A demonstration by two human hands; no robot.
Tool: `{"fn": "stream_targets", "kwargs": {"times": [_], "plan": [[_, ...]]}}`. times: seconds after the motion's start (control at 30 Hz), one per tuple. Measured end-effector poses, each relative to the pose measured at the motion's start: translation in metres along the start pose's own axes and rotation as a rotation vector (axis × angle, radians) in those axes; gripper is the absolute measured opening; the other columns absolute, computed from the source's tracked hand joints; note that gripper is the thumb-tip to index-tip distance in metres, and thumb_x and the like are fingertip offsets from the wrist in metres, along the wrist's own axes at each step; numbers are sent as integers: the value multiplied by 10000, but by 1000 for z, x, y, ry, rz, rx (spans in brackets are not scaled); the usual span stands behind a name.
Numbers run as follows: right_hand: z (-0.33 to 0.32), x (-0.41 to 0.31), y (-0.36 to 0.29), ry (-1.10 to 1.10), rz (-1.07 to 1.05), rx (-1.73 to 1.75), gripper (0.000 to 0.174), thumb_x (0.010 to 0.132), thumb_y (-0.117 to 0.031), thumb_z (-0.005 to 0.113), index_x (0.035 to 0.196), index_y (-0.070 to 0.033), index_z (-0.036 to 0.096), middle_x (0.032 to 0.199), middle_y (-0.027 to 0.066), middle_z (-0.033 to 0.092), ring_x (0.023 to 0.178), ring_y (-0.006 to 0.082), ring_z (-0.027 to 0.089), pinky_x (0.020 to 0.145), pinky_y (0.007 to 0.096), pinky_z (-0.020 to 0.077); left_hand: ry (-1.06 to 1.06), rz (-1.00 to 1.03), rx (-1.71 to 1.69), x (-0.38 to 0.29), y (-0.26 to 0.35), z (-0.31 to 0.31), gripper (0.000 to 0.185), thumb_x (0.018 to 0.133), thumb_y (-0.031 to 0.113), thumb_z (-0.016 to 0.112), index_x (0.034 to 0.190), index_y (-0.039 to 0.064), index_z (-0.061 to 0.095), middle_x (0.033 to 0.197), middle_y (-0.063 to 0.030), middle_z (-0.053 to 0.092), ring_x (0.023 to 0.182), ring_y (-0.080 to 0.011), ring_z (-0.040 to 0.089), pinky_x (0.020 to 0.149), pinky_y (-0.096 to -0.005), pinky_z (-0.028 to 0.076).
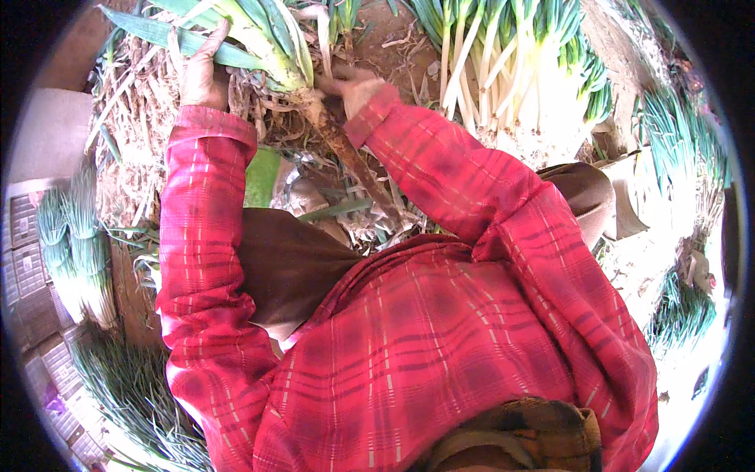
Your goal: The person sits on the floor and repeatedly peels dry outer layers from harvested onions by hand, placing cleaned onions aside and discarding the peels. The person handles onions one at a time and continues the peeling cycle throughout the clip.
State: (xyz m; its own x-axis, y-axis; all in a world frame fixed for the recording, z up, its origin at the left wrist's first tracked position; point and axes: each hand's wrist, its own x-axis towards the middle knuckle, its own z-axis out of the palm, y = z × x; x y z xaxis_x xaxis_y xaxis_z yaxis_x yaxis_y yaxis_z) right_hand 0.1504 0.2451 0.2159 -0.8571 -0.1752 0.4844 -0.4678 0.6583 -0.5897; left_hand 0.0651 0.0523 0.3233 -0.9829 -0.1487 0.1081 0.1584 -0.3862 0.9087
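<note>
A large leek-like plant slants before me, with broad green leaves at the top and a pale neck. Its long lower stem is brown and soil-coloured, and points down toward my lap. My left hand grips a wide green leaf on the left of the plant, thumb over the leaf. At the neck's right side my right hand has its fingers, somewhat blurred, closed on a pale withered outer leaf. The right fingertips are partly hidden.
Trimmed green onions stand bunched at the upper right. Dry peelings and roots are heaped on the left. Tied green onion bundles are beside stacked crates. More onions lie at the far right. My knees flank littered ground.
</note>
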Motion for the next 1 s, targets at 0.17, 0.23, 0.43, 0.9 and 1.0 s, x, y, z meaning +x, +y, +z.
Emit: {"fn": "stream_targets", "kwargs": {"times": [0.17, 0.23, 0.43, 0.9, 1.0], "plan": [[13, -87, 37, -1277, 200, -532, 292, 821, -275, 521, 1028, -111, 646, 973, 126, 638, 866, 282, 622, 733, 387, 510, -40, 151, 77, 20, 7, -19, 917, 675, -17, 745, 1338, 234, 165, 1096, -85, 547, 928, -227, 573, 765, -408, 481], [9, -101, 47, -1173, 210, -540, 320, 842, -274, 512, 1111, -113, 573, 1023, 129, 612, 877, 294, 614, 739, 391, 510, -28, 159, 171, 23, 11, -25, 928, 673, -20, 746, 1346, 221, 154, 1117, -90, 544, 935, -223, 572, 764, -412, 483], [-7, -30, 19, -226, -41, -221, 469, 822, -336, 557, 1253, -180, 456, 1196, 100, 529, 927, 307, 598, 737, 380, 517, -95, 93, 103, 12, 1, -8, 751, 688, 39, 752, 1288, 204, 330, 1026, -34, 577, 860, -151, 575, 624, -302, 457], [28, -75, 48, -891, 25, -524, 404, 710, -228, 601, 1108, -160, 588, 1010, 102, 623, 883, 296, 616, 719, 394, 511, -102, -180, 259, -12, -19, 13, 499, 655, 144, 793, 1086, 46, 562, 983, -43, 618, 870, -172, 593, 728, -324, 478], [21, -119, 66, -1372, 157, -627, 329, 794, -239, 543, 1108, -166, 605, 1068, 80, 616, 932, 253, 613, 745, 378, 509, -110, 19, 8, -2, -4, 12, 414, 696, 148, 765, 1052, 51, 580, 905, -28, 628, 788, -147, 582, 683, -297, 459]]}}
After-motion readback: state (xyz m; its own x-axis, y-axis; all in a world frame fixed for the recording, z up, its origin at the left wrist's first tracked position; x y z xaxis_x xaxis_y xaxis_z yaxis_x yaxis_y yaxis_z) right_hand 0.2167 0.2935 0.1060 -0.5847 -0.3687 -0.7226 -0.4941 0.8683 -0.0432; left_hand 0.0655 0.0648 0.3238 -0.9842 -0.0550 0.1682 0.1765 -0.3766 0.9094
